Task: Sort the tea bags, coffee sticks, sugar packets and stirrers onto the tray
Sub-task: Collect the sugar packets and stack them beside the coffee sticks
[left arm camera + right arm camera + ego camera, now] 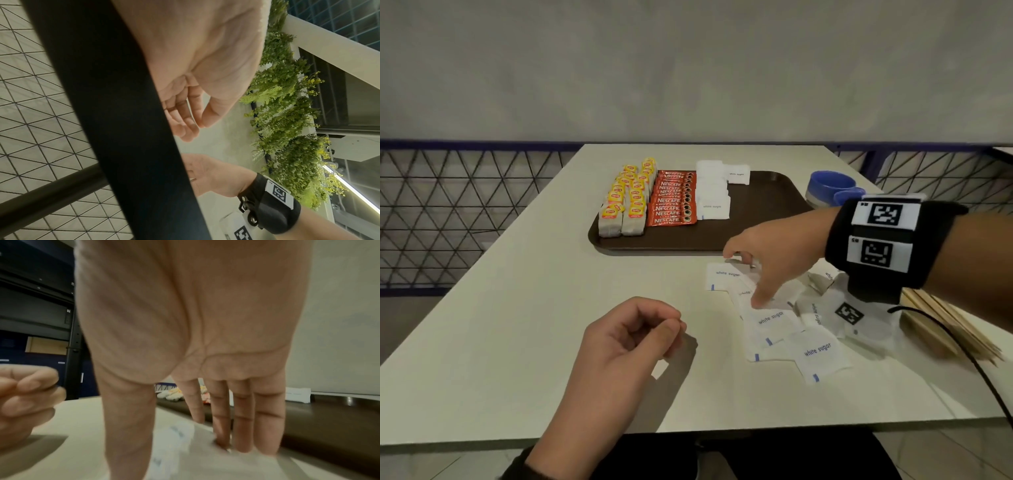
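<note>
A brown tray (763, 219) on the white table carries two rows of yellow-tagged tea bags (626, 202), a row of red coffee sticks (673, 200) and a row of white sugar packets (712, 192). Loose white sugar packets (784, 329) lie scattered on the table in front of the tray. My right hand (753, 274) reaches down onto them with straight fingers (242, 426) and the thumb touching the pile. My left hand (640, 329) hovers over the table to the left, fingers loosely curled, thumb against fingertips, holding nothing. Wooden stirrers (945, 325) lie partly hidden under my right forearm.
A blue cup (832, 188) stands right of the tray. A black cable (969, 356) runs from the right wrist band across the table corner. A wire-mesh railing (448, 212) borders the table's far side, a grey wall behind it.
</note>
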Demonstrator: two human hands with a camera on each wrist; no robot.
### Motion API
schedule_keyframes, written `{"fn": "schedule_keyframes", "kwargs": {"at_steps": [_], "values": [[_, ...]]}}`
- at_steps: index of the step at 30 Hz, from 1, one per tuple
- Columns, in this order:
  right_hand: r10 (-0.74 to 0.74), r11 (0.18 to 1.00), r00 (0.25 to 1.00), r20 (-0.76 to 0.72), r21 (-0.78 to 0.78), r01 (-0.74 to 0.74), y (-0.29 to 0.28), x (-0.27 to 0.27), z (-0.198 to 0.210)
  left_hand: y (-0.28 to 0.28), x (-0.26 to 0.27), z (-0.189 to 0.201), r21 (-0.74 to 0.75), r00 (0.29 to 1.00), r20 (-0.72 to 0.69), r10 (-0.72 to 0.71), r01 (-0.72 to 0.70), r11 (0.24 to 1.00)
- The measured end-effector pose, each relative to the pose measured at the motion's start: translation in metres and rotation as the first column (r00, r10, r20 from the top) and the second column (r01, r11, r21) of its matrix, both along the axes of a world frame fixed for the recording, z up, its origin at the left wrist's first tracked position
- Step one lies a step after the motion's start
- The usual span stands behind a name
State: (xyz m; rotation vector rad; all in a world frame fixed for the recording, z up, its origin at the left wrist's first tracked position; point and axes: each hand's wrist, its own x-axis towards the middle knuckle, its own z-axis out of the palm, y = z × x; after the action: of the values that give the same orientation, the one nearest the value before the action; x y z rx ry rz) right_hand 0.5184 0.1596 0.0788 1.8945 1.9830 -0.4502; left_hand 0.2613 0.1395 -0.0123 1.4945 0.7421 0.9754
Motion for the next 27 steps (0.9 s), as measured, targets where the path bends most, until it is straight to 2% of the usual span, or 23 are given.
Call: {"fn": "schedule_keyframes", "kwargs": {"at_steps": [8,18,27], "values": [[0.008,0.999,0.996,-0.086,0.037,-0.005,0.001,-0.009,-0.012,-0.002,0.001,0.003,-0.009,1.000,0.004,0.009,-0.009,1.000],[0.094,0.970,0.977,-0.189,0.237,-0.048,-0.013,-0.016,0.003,0.000,0.001,0.002,-0.048,0.998,0.011,0.056,-0.056,0.997],[0.132,0.919,0.977,-0.168,0.391,-0.058,-0.023,-0.018,0.023,0.000,0.001,-0.002,-0.094,0.997,0.010,0.083,-0.081,0.992]]}}
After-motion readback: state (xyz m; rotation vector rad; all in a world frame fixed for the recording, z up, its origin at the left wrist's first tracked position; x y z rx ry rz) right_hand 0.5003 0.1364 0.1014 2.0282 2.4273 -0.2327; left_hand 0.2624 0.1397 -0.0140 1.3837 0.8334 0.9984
